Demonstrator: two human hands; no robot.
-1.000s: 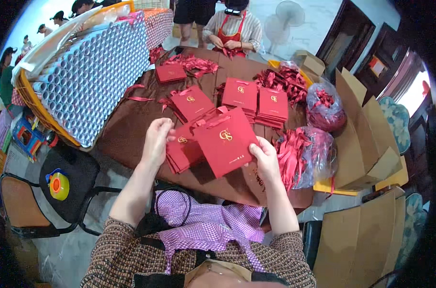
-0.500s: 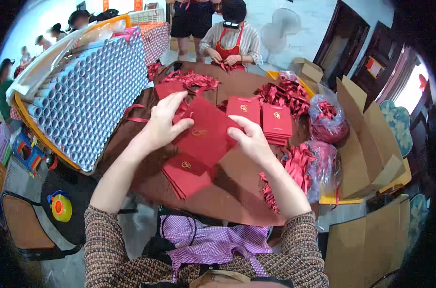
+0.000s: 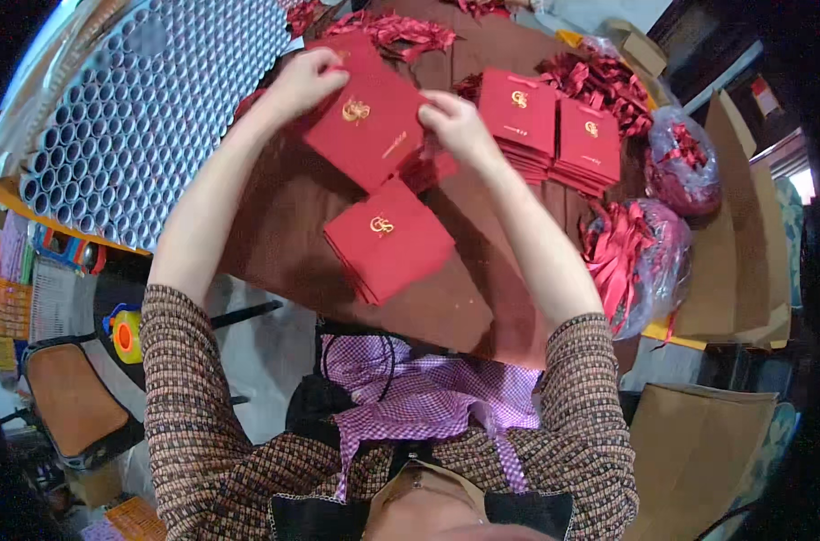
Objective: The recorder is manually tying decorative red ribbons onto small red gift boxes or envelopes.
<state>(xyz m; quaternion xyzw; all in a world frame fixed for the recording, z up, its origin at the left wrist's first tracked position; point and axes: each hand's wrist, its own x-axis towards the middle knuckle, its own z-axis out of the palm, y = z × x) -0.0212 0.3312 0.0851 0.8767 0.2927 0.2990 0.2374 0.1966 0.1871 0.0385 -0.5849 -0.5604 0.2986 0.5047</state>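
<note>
A red paper gift bag (image 3: pixel 369 126) with a gold emblem is stretched between my two hands, above the brown table. My left hand (image 3: pixel 309 83) is closed with its fingers pinched at the bag's upper left edge. At the right corner, the thumb and fingers of my right hand (image 3: pixel 457 128) pinch the same bag. A fanned stack of flat red bags (image 3: pixel 390 243) lies nearer to me, just below the held one. Other red material is partly hidden behind the held bag.
Two neat stacks of red bags (image 3: pixel 516 108) stand to the right, with red ribbons (image 3: pixel 599 90) behind them. Plastic bags of ribbon (image 3: pixel 658 261) and cardboard boxes (image 3: pixel 735 234) line the right side. Rows of pale tubes (image 3: pixel 148 108) fill the left.
The view has tipped downward, so the person across the table is mostly out of sight. The held bag has turned, and its emblem now shows clearly. Both hands still grip it.
</note>
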